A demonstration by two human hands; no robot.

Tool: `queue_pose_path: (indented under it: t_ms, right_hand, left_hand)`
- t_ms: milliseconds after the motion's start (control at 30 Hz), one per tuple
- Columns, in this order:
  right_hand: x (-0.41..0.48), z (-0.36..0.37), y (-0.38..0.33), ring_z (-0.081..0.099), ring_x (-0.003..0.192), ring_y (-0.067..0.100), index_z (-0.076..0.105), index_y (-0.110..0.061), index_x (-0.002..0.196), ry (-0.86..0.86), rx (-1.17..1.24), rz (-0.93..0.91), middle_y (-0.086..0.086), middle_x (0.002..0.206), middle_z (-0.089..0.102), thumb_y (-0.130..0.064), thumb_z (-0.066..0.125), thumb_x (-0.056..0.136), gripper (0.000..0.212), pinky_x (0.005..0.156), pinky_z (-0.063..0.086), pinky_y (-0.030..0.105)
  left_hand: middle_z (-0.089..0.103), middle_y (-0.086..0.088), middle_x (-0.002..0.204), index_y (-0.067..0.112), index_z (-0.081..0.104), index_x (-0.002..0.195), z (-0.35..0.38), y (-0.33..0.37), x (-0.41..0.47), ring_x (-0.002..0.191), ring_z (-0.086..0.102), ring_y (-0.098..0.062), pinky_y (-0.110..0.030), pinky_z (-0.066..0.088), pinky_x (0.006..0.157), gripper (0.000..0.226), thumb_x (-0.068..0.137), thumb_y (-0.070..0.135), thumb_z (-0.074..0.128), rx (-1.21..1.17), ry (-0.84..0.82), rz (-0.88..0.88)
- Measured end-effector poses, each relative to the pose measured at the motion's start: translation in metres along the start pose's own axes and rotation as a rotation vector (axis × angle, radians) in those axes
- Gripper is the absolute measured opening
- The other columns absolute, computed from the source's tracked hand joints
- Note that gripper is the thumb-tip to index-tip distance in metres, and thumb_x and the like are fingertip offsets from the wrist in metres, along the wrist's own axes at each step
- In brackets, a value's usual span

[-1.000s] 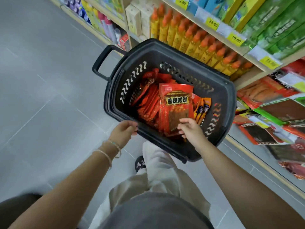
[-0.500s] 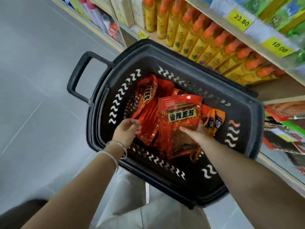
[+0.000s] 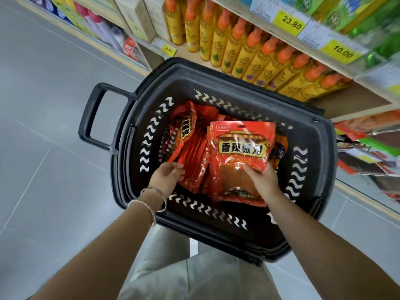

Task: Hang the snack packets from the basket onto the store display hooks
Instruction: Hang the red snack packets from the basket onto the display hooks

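Note:
A black plastic basket (image 3: 311,161) stands on the floor in front of me, holding several red snack packets. My right hand (image 3: 263,179) grips the lower edge of the top red packet (image 3: 241,146), which has a yellow label with Chinese characters. My left hand (image 3: 166,175) reaches into the basket's left side with fingers curled at the edge of another red packet (image 3: 184,131). An orange packet (image 3: 281,148) peeks out at the right. Packets hanging on display hooks (image 3: 372,148) show at the right edge, blurred.
A wooden shelf (image 3: 355,98) behind the basket carries a row of yellow bottles with orange caps (image 3: 255,50) and yellow price tags. Green boxes fill the shelf above. Grey tiled floor (image 3: 47,126) stretches to the left. The basket handle (image 3: 93,118) sticks out left.
The view has come closer to the basket. My right hand has taken hold of the top red packet and raised it slightly. My left hand has moved deeper in, among the packets on the left.

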State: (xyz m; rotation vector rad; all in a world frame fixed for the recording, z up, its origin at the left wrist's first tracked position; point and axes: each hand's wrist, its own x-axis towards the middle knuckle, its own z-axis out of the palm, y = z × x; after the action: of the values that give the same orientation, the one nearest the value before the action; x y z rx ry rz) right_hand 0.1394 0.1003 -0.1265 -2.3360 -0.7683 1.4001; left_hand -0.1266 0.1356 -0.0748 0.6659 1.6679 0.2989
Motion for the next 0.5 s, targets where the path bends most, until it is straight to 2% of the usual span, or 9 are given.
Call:
queue_pose_path:
  t_ms: [67, 167, 200, 267, 367, 433, 500]
  right_hand:
    - [-0.015, -0.014, -0.008, 0.061, 0.095, 0.007, 0.055, -0.038, 0.098, -0.036, 0.064, -0.035, -0.018, 0.097, 0.063, -0.046, 0.073, 0.076, 0.03, 0.079, 0.043, 0.021]
    - [-0.037, -0.028, -0.024, 0.063, 0.081, -0.01, 0.058, -0.043, 0.095, -0.106, 0.142, -0.077, -0.025, 0.087, 0.068, -0.044, 0.077, 0.071, 0.031, 0.065, 0.04, 0.006]
    - [-0.042, -0.031, -0.028, 0.062, 0.08, -0.013, 0.059, -0.042, 0.097, -0.128, 0.168, -0.086, -0.029, 0.088, 0.068, -0.045, 0.078, 0.07, 0.033, 0.064, 0.04, 0.006]
    - [-0.05, -0.031, -0.036, 0.064, 0.085, -0.01, 0.06, -0.042, 0.102, -0.202, 0.238, -0.084, -0.027, 0.095, 0.068, -0.048, 0.08, 0.065, 0.043, 0.072, 0.045, 0.015]
    - [-0.057, -0.02, -0.048, 0.065, 0.094, -0.002, 0.061, -0.048, 0.103, -0.341, 0.309, -0.064, -0.02, 0.104, 0.069, -0.056, 0.083, 0.055, 0.053, 0.079, 0.048, 0.023]
    - [-0.055, -0.01, -0.05, 0.06, 0.107, 0.001, 0.058, -0.05, 0.107, -0.395, 0.328, -0.054, -0.02, 0.114, 0.065, -0.065, 0.079, 0.054, 0.058, 0.084, 0.046, 0.024]
    - [-0.045, -0.004, -0.047, 0.048, 0.124, 0.01, 0.048, -0.036, 0.126, -0.373, 0.332, -0.004, -0.016, 0.132, 0.05, -0.075, 0.068, 0.058, 0.081, 0.094, 0.043, 0.031]
  left_hand:
    - [0.067, 0.004, 0.098, 0.023, 0.061, 0.098, 0.002, 0.007, -0.001, 0.082, 0.064, -0.003, -0.02, 0.05, 0.079, 0.01, 0.092, 0.018, 0.054, -0.004, -0.022, 0.005]
    - [0.066, 0.005, 0.104, 0.022, 0.06, 0.107, 0.006, 0.016, -0.003, 0.088, 0.063, -0.003, -0.017, 0.047, 0.076, 0.019, 0.088, 0.028, 0.061, 0.046, -0.093, 0.016]
    - [0.065, 0.007, 0.105, 0.023, 0.058, 0.111, 0.009, 0.021, -0.004, 0.092, 0.062, -0.004, -0.02, 0.046, 0.081, 0.029, 0.085, 0.033, 0.064, 0.082, -0.128, 0.032]
    - [0.064, 0.01, 0.104, 0.021, 0.056, 0.117, 0.014, 0.028, -0.008, 0.095, 0.061, -0.005, -0.025, 0.045, 0.091, 0.046, 0.078, 0.041, 0.07, 0.105, -0.213, 0.068]
    - [0.068, 0.008, 0.106, 0.026, 0.062, 0.108, 0.022, 0.034, -0.011, 0.096, 0.065, -0.01, -0.03, 0.05, 0.09, 0.045, 0.072, 0.051, 0.07, 0.1, -0.296, 0.076]
    - [0.068, 0.002, 0.108, 0.027, 0.063, 0.104, 0.023, 0.033, -0.01, 0.098, 0.065, -0.017, -0.037, 0.051, 0.09, 0.036, 0.075, 0.048, 0.07, 0.006, -0.202, 0.02]
    - [0.069, -0.002, 0.104, 0.027, 0.062, 0.098, 0.019, 0.029, -0.007, 0.095, 0.066, -0.021, -0.04, 0.053, 0.088, 0.025, 0.079, 0.042, 0.068, -0.038, -0.049, 0.018]
